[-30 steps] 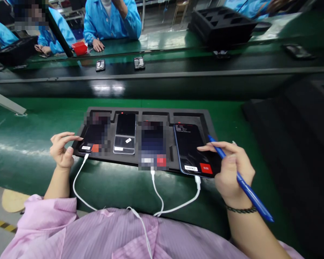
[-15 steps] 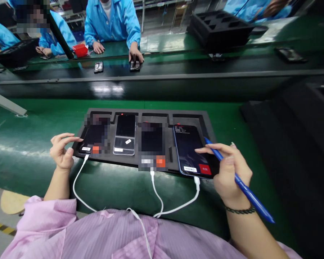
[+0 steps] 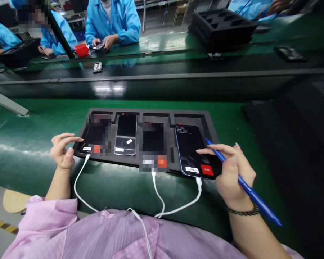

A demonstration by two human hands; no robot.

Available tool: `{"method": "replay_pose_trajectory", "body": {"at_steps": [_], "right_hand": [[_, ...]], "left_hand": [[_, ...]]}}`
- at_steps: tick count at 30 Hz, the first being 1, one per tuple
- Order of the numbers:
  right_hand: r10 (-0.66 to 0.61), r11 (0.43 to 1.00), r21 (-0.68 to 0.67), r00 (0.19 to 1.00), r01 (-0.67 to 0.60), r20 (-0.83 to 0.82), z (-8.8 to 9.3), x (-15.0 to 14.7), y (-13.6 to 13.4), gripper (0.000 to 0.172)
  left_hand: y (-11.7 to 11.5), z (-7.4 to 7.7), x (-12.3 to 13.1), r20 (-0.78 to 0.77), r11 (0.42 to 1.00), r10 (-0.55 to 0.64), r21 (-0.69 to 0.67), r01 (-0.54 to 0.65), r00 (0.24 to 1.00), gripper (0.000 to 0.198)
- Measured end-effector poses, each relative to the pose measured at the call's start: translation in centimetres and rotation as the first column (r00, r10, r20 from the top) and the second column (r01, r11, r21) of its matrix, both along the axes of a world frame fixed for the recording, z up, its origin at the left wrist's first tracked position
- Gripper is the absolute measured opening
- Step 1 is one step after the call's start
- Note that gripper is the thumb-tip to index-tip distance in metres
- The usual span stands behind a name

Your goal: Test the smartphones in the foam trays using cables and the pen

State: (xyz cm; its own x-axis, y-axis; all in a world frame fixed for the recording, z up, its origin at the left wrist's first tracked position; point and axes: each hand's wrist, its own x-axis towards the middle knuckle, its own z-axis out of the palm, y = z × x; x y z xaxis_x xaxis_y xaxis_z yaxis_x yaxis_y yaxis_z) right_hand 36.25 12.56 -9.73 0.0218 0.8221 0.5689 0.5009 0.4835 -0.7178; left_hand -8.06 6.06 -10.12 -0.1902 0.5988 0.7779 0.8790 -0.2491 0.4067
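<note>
My right hand (image 3: 232, 169) grips a blue pen (image 3: 255, 198), with the index finger reaching over the rightmost smartphone (image 3: 190, 149). That phone has a dark screen with a red square at its lower corner. My left hand (image 3: 63, 147) is at the left end of the black foam tray (image 3: 126, 161), fingers apart, a fingertip at the edge of the leftmost phone (image 3: 95, 131). Between them are a phone (image 3: 126, 135) with a small white sticker and a partly blurred phone (image 3: 153, 140). White charging cables (image 3: 79, 180) plug into three phones; the stickered one has none.
Black foam blocks (image 3: 288, 151) stand at the right. Beyond the dark conveyor (image 3: 151, 66), a co-worker in blue (image 3: 112, 21) handles a small device. A phone part (image 3: 97, 67) lies on the belt, and stacked foam trays (image 3: 223, 27) stand at the back right.
My hands hold nearly the same poses; the view has shifted slightly. Across the belt, the co-worker has drawn the reaching hand back and now holds a device in both hands.
</note>
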Motion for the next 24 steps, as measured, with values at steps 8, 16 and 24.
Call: {"method": "replay_pose_trajectory", "body": {"at_steps": [8,16,24], "right_hand": [[0.009,1.0,0.017,1.0,-0.009,0.019,-0.13,0.2,0.08,0.03],[-0.004,1.0,0.017,1.0,0.004,0.015,-0.08,0.1,0.05,0.031],[-0.001,1.0,0.018,1.0,0.0,0.031,-0.02,0.09,0.08,0.036]], "left_hand": [[-0.1,0.0,-0.07,-0.011,0.999,0.021,-0.029,-0.021,1.0,0.053],[-0.01,0.19,0.07,-0.014,0.999,-0.035,0.017,0.035,0.999,0.046],[-0.01,0.23,0.12,-0.014,0.999,-0.034,0.013,0.034,0.999,0.046]]}}
